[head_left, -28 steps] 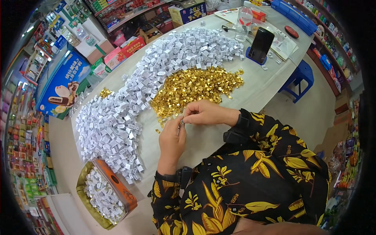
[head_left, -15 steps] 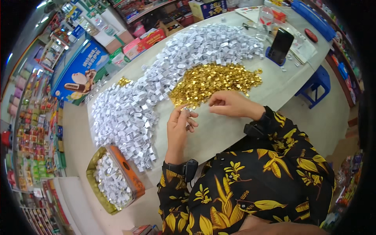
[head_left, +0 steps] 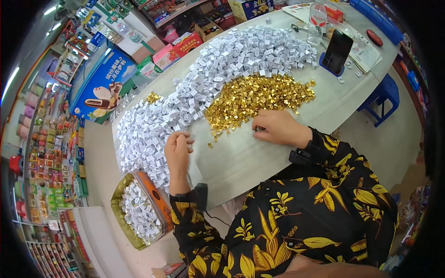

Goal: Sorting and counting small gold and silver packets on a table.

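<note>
A large heap of small white block-like pieces (head_left: 250, 48) spreads over the table (head_left: 236, 162) and runs down its left side. In front of its far part lies a pile of small shiny gold pieces (head_left: 264, 95). My left hand (head_left: 178, 155) is at the right edge of the left white heap, fingers curled inward; whatever they hold is hidden. Just in front of the gold pile, my right hand (head_left: 278, 128) rests low over the tabletop. Its thumb and fingers are bent together, and I cannot make out anything between them.
A bin (head_left: 156, 204) full of white pieces stands below the table's left edge. Toward the far right are a phone on a stand (head_left: 337, 52), a clear bottle (head_left: 317, 21) and a red oval object (head_left: 374, 38). A blue stool (head_left: 382, 99) stands beyond the right edge.
My left hand has moved left, from beside the gold pile to the white heap; the white piece seen at its fingertips no longer shows. My right hand stays by the gold pile, slightly lower.
</note>
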The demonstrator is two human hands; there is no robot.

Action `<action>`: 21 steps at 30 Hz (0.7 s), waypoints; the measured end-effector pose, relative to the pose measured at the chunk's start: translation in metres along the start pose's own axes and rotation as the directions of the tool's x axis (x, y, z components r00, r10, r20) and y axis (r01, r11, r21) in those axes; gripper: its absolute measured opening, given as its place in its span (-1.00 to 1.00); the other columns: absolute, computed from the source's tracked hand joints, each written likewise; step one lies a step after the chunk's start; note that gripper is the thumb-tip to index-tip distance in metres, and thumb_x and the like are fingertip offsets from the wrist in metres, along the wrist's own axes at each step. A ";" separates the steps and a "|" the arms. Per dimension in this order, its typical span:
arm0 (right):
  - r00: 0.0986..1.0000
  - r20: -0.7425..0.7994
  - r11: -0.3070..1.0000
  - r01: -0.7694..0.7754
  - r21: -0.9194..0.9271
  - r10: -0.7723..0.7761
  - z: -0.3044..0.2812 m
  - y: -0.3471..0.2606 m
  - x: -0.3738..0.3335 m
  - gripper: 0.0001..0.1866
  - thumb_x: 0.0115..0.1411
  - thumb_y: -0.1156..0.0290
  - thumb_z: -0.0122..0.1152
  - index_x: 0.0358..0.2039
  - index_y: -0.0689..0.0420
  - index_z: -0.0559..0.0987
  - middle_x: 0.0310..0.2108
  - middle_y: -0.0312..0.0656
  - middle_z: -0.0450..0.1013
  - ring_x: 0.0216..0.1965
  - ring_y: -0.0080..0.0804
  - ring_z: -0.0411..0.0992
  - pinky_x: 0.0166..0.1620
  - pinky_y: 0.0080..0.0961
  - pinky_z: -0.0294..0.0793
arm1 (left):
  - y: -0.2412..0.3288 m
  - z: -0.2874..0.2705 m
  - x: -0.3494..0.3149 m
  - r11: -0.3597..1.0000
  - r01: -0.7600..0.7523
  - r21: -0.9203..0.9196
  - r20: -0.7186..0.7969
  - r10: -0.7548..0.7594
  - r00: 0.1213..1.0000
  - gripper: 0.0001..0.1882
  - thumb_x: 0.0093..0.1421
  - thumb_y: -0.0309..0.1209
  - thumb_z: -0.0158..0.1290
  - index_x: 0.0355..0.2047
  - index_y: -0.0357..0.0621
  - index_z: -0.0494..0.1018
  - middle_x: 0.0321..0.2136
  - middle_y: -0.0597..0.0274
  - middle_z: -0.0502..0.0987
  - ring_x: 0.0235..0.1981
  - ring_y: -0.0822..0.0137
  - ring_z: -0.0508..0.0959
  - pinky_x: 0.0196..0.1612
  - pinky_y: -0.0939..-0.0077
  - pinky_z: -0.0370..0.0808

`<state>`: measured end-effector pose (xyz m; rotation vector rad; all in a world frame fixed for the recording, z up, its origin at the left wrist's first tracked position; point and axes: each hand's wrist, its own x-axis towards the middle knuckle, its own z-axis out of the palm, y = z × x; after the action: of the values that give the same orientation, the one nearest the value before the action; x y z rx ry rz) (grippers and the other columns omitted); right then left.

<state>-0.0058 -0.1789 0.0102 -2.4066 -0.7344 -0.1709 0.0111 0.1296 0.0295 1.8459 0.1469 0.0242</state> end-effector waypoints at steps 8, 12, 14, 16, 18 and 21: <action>0.999 -0.025 1.000 0.027 -0.015 -0.028 0.002 -0.002 -0.001 -0.88 0.00 0.31 0.21 -0.47 0.03 0.50 -0.46 -0.27 0.40 -0.40 -0.26 0.44 -0.40 -0.36 0.42 | 0.008 0.012 0.007 0.262 -0.189 0.946 0.125 0.245 0.962 -0.72 0.14 -0.24 -0.03 -0.21 -0.13 0.42 -0.43 0.02 0.55 -0.40 0.05 0.56 -0.40 0.19 0.44; 1.000 0.004 1.000 0.014 0.008 -0.014 0.001 -0.002 0.001 -0.88 0.00 0.29 0.19 -0.50 0.03 0.49 -0.45 -0.26 0.42 -0.37 -0.24 0.45 -0.39 -0.32 0.43 | 0.009 0.012 0.001 0.220 -0.215 0.951 0.173 0.196 0.965 -0.72 0.12 -0.23 0.00 -0.23 -0.11 0.39 -0.39 0.00 0.54 -0.36 -0.02 0.54 -0.36 0.09 0.43; 1.000 0.000 1.000 0.018 0.019 -0.018 0.001 0.001 0.000 -0.88 0.00 0.29 0.19 -0.49 0.03 0.49 -0.46 -0.26 0.43 -0.38 -0.23 0.45 -0.40 -0.32 0.42 | 0.011 0.018 -0.003 0.287 -0.233 0.929 0.185 0.184 0.965 -0.73 0.11 -0.25 0.03 -0.24 -0.12 0.37 -0.38 0.02 0.54 -0.39 0.02 0.56 -0.36 0.14 0.44; 1.000 0.014 0.998 -0.014 0.062 0.014 0.001 0.005 -0.002 -0.88 0.01 0.30 0.20 -0.47 0.03 0.51 -0.46 -0.25 0.43 -0.40 -0.26 0.45 -0.40 -0.35 0.42 | 0.006 0.020 -0.008 0.430 -0.250 0.868 0.162 0.229 0.960 -0.74 0.12 -0.28 0.03 -0.23 -0.11 0.36 -0.39 0.04 0.54 -0.41 0.08 0.56 -0.40 0.21 0.44; 0.998 0.054 0.987 -0.052 0.153 0.044 0.001 0.003 0.001 -0.88 0.02 0.32 0.20 -0.43 0.03 0.53 -0.45 -0.25 0.45 -0.42 -0.32 0.46 -0.40 -0.41 0.41 | 0.005 0.017 -0.017 0.677 -0.263 0.687 0.068 0.301 0.951 -0.77 0.13 -0.32 0.04 -0.21 -0.09 0.34 -0.40 0.08 0.54 -0.45 0.18 0.58 -0.48 0.35 0.44; 0.995 0.043 0.920 -0.095 0.379 0.086 -0.004 -0.007 0.009 -0.89 0.04 0.38 0.23 -0.39 0.07 0.54 -0.49 -0.30 0.42 -0.44 -0.47 0.42 -0.41 -0.54 0.38 | 0.007 0.027 -0.024 0.991 -0.125 0.045 0.109 0.119 0.987 -0.76 0.17 -0.38 0.00 -0.15 -0.12 0.31 -0.37 0.10 0.55 -0.45 0.27 0.57 -0.56 0.51 0.38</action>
<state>-0.0024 -0.1722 0.0195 -2.0664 -0.6018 0.0394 -0.0091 0.0990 0.0306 1.9008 -0.0402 0.0072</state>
